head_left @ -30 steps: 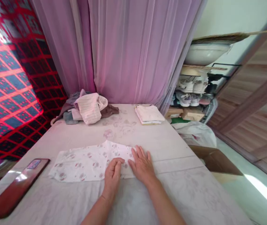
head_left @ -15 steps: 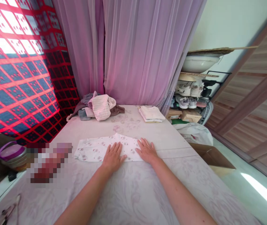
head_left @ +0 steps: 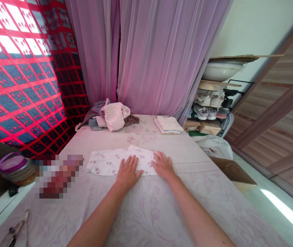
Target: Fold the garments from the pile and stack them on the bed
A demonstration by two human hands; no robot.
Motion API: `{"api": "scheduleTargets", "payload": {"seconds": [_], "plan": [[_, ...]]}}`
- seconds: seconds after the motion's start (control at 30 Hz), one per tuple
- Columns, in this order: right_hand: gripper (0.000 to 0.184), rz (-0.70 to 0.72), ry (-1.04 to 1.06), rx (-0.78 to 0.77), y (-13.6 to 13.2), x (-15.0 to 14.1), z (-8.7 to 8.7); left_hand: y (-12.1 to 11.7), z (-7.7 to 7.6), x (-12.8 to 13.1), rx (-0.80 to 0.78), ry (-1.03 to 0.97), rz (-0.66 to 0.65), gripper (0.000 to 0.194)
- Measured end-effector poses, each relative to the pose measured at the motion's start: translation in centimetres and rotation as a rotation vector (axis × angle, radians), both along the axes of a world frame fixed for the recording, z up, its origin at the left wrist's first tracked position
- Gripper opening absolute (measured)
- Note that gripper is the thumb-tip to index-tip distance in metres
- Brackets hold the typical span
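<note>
A white cloth with little pink flowers (head_left: 107,164) lies flat on the bed, closer to the person than the far end. It is long and thin, and its long side goes from left to right across the bed. Its near edge is mostly straight, and its far edge rises to a soft bump near the middle. The left hand (head_left: 127,173) and the right hand (head_left: 163,165) are both open and flat, palms down, with the fingers spread. They press on the right half of the cloth, and neither one grips it. The left hand sits at the near edge, and the right hand sits at the right end. A pale bed sheet with faint flowers (head_left: 146,219) lies under it all. Past the cloth, at the far end of the bed, are a messy pile of clothes (head_left: 107,118) on the left and a neat folded stack (head_left: 168,125) on the right. Left of the cloth is a blurred block (head_left: 58,176) that is too fuzzy to tell what it is. Past the bed hang thin purple curtains (head_left: 159,58). To the right are shoes on a rack (head_left: 208,97) and a cardboard box (head_left: 230,171).
</note>
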State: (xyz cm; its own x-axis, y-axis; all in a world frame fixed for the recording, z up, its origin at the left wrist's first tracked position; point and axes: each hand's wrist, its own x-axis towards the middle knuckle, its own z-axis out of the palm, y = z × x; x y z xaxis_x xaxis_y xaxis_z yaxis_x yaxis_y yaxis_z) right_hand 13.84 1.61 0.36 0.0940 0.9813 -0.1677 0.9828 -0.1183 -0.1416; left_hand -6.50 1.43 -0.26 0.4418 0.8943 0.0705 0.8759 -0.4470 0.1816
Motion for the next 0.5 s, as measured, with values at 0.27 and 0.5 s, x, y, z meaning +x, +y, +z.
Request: {"api": "scheduleTargets", "payload": {"seconds": [0.27, 0.5], "plan": [[0.062, -0.130, -0.052, -0.062, -0.6, 3.5, 0.5, 0.1, -0.2, 0.1, 0.020, -0.002, -0.001, 0.063], [0.062, -0.275, -0.020, 0.088, -0.1, 4.0, 2.2, 0.2, -0.6, 0.0, 0.029, -0.069, -0.023, 0.064]]}}
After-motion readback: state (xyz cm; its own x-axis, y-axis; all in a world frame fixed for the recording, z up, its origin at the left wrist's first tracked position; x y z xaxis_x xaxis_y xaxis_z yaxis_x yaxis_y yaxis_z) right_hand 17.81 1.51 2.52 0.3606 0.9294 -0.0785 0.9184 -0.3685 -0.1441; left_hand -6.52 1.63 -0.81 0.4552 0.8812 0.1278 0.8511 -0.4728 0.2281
